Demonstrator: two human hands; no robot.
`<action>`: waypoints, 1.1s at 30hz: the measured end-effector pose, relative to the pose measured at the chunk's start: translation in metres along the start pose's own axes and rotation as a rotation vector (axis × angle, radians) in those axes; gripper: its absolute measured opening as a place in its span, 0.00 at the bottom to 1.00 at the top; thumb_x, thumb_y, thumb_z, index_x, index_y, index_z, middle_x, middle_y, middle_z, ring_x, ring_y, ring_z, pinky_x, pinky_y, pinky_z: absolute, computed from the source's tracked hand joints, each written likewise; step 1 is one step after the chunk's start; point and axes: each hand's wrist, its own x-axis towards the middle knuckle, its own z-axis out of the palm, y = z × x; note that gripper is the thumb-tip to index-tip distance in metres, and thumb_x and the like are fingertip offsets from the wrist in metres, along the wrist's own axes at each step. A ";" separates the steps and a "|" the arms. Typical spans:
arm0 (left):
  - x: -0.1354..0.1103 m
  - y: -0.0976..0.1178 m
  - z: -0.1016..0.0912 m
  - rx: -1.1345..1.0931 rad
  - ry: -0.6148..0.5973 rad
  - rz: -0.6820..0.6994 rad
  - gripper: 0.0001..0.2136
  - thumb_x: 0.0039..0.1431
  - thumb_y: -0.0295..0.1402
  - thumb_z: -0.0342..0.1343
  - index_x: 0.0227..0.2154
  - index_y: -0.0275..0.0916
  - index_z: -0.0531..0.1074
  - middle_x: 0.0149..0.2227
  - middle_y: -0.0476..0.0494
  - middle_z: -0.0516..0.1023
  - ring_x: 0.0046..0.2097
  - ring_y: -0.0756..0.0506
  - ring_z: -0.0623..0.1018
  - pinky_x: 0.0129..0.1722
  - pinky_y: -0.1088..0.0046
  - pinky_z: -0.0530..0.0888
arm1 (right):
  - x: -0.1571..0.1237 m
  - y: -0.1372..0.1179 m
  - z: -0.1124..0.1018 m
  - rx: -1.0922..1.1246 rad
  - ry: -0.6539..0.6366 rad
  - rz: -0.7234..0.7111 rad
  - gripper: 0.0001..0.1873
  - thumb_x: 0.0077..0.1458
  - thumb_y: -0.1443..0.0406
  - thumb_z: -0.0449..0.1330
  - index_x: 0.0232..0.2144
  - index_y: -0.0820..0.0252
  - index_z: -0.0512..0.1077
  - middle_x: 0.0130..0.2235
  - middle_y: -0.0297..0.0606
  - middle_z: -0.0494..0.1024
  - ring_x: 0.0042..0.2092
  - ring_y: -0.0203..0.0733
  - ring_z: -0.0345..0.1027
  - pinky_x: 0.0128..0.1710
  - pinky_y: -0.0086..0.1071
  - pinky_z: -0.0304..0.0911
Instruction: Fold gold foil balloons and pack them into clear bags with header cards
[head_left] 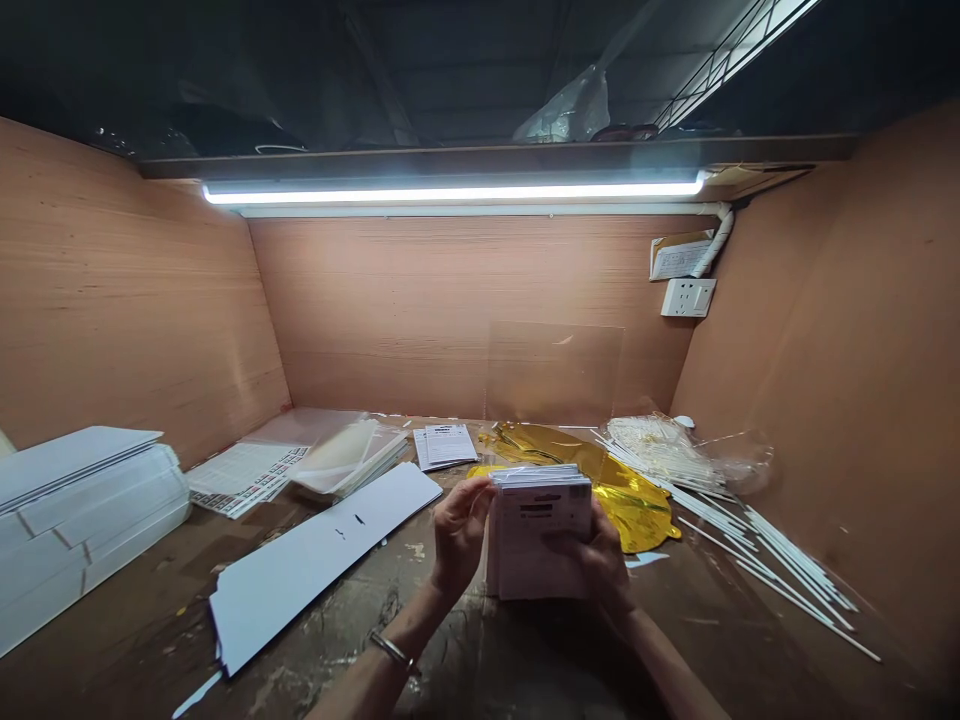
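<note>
A thick stack of printed white cards [541, 555] is held upright between my two hands, above the dark tabletop. My right hand [600, 555] grips its right side, with the thumb across the front card. At the upper left corner, my left hand [461, 525] has its fingers closed on the edges of the cards. Dark print and a slot-shaped mark show near the top of the front card. Just behind the stack lies a shiny gold foil balloon [637, 505], partly hidden by the cards and my right hand.
Long white card sheets [322, 565] lie left of my hands, near clear plastic sleeves [352, 455] and a printed sheet [247, 475]. White boxes [90, 520] stand far left. White sticks [795, 570] spread at right. More printed cards [446, 446] lie behind. Wooden walls [450, 300] enclose the table.
</note>
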 end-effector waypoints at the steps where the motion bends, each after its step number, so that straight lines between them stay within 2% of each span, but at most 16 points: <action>1: 0.000 0.000 0.000 0.023 -0.016 0.005 0.11 0.47 0.31 0.57 0.36 0.37 0.71 0.32 0.45 0.76 0.34 0.48 0.75 0.36 0.72 0.72 | 0.000 0.001 -0.001 0.005 -0.003 0.007 0.24 0.31 0.66 0.65 0.36 0.59 0.67 0.33 0.34 0.75 0.34 0.44 0.68 0.32 0.33 0.64; 4: 0.002 0.004 0.001 0.098 -0.074 0.006 0.14 0.49 0.33 0.55 0.41 0.37 0.70 0.33 0.44 0.76 0.35 0.47 0.75 0.36 0.71 0.72 | 0.000 0.002 -0.002 -0.002 0.005 0.019 0.24 0.31 0.66 0.65 0.36 0.60 0.67 0.33 0.34 0.75 0.34 0.44 0.68 0.32 0.34 0.64; 7: 0.004 0.009 0.000 0.200 -0.114 0.046 0.11 0.49 0.33 0.55 0.36 0.37 0.73 0.34 0.43 0.76 0.35 0.46 0.74 0.36 0.71 0.71 | -0.001 0.001 -0.001 -0.011 0.009 0.034 0.23 0.32 0.67 0.64 0.36 0.59 0.67 0.32 0.34 0.75 0.34 0.44 0.67 0.32 0.33 0.64; 11: 0.005 0.011 0.000 0.279 -0.057 0.143 0.07 0.50 0.32 0.54 0.29 0.37 0.74 0.29 0.45 0.75 0.30 0.48 0.73 0.33 0.73 0.71 | -0.001 -0.001 0.000 0.003 0.000 0.031 0.22 0.32 0.69 0.64 0.36 0.59 0.67 0.32 0.32 0.75 0.34 0.43 0.67 0.31 0.31 0.64; 15: 0.003 0.007 0.002 0.291 -0.012 0.209 0.06 0.51 0.31 0.52 0.28 0.37 0.73 0.26 0.47 0.74 0.28 0.50 0.72 0.30 0.75 0.70 | -0.002 -0.002 0.001 0.006 -0.008 0.008 0.22 0.33 0.70 0.63 0.37 0.59 0.67 0.33 0.32 0.74 0.34 0.42 0.67 0.32 0.30 0.63; 19: -0.001 0.003 0.004 0.261 0.050 0.191 0.05 0.51 0.30 0.51 0.28 0.37 0.72 0.26 0.48 0.73 0.27 0.51 0.72 0.29 0.76 0.70 | -0.001 -0.003 0.002 -0.048 0.009 -0.002 0.20 0.34 0.70 0.62 0.36 0.59 0.68 0.33 0.32 0.74 0.34 0.41 0.67 0.33 0.30 0.63; 22: -0.004 0.002 0.003 0.174 0.046 0.154 0.05 0.51 0.30 0.51 0.28 0.37 0.72 0.26 0.47 0.72 0.27 0.51 0.71 0.29 0.76 0.71 | -0.001 -0.004 0.004 -0.073 0.012 -0.015 0.19 0.35 0.69 0.62 0.36 0.59 0.69 0.34 0.34 0.75 0.35 0.42 0.67 0.35 0.31 0.63; 25: -0.004 0.002 0.000 0.100 -0.009 0.133 0.04 0.50 0.30 0.52 0.27 0.37 0.72 0.29 0.47 0.72 0.30 0.51 0.71 0.30 0.76 0.71 | -0.001 -0.005 0.004 -0.090 0.009 -0.009 0.18 0.37 0.67 0.60 0.37 0.60 0.70 0.36 0.36 0.75 0.35 0.42 0.68 0.35 0.32 0.63; 29: -0.006 0.002 -0.004 0.107 -0.088 0.181 0.03 0.49 0.28 0.54 0.27 0.40 0.72 0.33 0.46 0.72 0.36 0.49 0.72 0.35 0.73 0.71 | -0.002 -0.006 0.004 -0.139 0.036 -0.006 0.20 0.36 0.65 0.61 0.37 0.60 0.70 0.37 0.37 0.75 0.36 0.44 0.68 0.35 0.33 0.63; 33: -0.012 0.001 -0.006 0.109 -0.094 0.166 0.04 0.48 0.29 0.56 0.28 0.39 0.73 0.37 0.43 0.72 0.41 0.45 0.71 0.40 0.68 0.69 | -0.003 -0.004 0.003 -0.112 0.056 0.009 0.25 0.35 0.65 0.62 0.41 0.61 0.67 0.35 0.37 0.75 0.36 0.46 0.68 0.34 0.35 0.64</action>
